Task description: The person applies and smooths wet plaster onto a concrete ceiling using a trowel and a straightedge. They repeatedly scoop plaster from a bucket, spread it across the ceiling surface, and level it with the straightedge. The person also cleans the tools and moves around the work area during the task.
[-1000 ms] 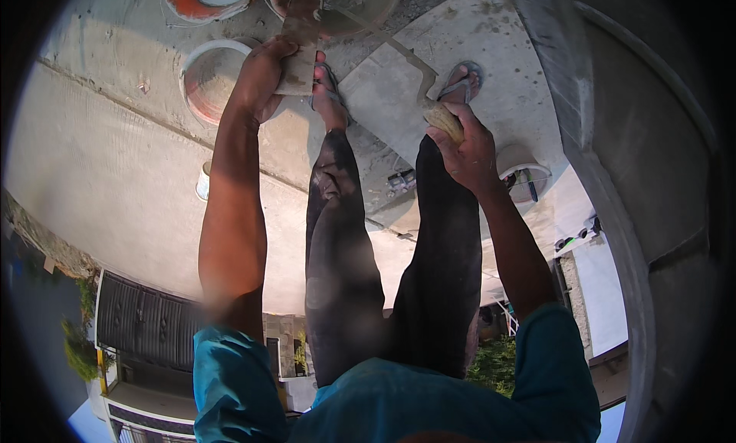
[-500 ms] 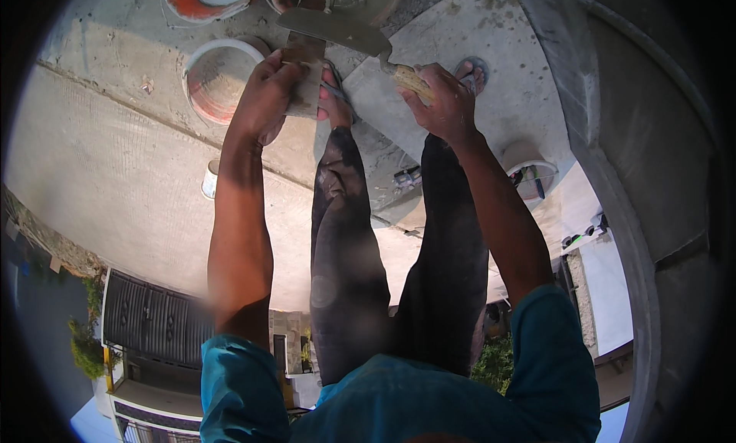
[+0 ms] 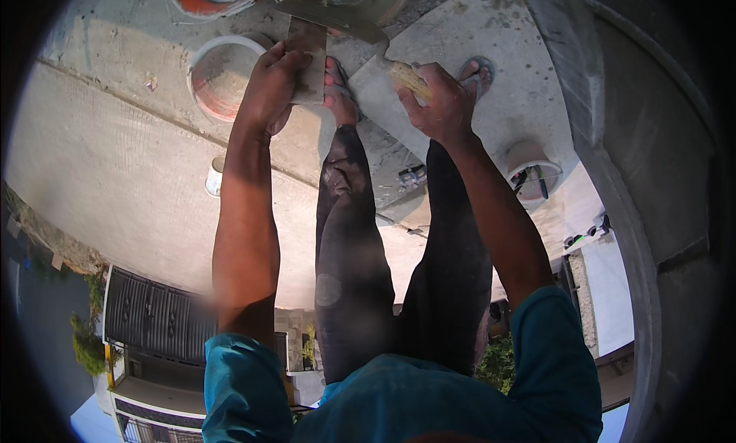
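My left hand [image 3: 270, 86] grips a flat, mortar-stained rectangular board [image 3: 310, 69] near its near end, thumb on top. Closed around the wooden handle of a trowel [image 3: 337, 19] is my right hand [image 3: 443, 106]. The trowel's long grey blade points left and crosses over the board's far part, seen at a slant. Whether blade and board touch, I cannot tell. Both hands are held out in front of me, above my sandalled feet.
A wide bucket [image 3: 201, 83] with a pale rim stands left of my left hand, and an orange-red bucket [image 3: 184, 0] farther off. A small white can [image 3: 214, 178] is at left. By my right forearm is a bucket [image 3: 537, 164] holding tools. A concrete wall [image 3: 606, 182] curves along the right.
The trowel blade has tilted and shows a narrower face, its heel slightly higher in view. The board has turned a little and more of it shows. Both hands keep their grip.
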`<state>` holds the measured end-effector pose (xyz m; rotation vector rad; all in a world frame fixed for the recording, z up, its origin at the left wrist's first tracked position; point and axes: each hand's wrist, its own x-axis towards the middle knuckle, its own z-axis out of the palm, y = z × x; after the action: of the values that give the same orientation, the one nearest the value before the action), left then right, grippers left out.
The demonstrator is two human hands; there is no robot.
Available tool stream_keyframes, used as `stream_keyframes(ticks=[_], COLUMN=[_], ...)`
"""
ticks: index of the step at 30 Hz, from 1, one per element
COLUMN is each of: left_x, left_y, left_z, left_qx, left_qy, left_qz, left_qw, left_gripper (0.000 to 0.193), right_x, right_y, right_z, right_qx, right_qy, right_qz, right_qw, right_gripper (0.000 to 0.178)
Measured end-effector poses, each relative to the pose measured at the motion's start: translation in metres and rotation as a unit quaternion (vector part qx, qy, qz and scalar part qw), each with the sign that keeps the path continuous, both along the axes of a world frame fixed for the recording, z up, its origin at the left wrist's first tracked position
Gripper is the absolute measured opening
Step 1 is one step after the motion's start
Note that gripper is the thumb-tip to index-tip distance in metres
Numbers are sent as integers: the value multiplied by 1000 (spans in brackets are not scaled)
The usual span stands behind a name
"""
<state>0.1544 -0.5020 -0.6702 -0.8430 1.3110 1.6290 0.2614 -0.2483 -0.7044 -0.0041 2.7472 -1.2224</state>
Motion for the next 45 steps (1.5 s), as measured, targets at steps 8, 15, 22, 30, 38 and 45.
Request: stream_keyframes(ticks=[8,15,22,30,38,45], left_x=[3,12,5,8,12,13], left_y=[13,11,-5,-3,0,2], left_z=[9,6,7,-1,-2,-1], left_qx=[7,-27,-18,-11,-25,-22], left_qy=[-6,0,-27,-19,-8,-15], left_qz=[7,-30,-8,-28,-35,-57], left_qw=[1000,999,999,999,999,998], left_gripper=[30,38,34,40,42,40], right_x=[-3,-10,-26,-29,-36,-36], right_y=[2,-1,-24,-28,-25,-26], right_z=[-16,-43,-50,-20,-42,-43], right_qx=[37,50,65,44,84,77], right_qy=[-15,-7,-100,-66,-74,-99], right_qz=[-2,-16,-71,-49,-84,-55], right_qw=[999,999,990,996,990,991], right_gripper=[32,34,40,37,38,43])
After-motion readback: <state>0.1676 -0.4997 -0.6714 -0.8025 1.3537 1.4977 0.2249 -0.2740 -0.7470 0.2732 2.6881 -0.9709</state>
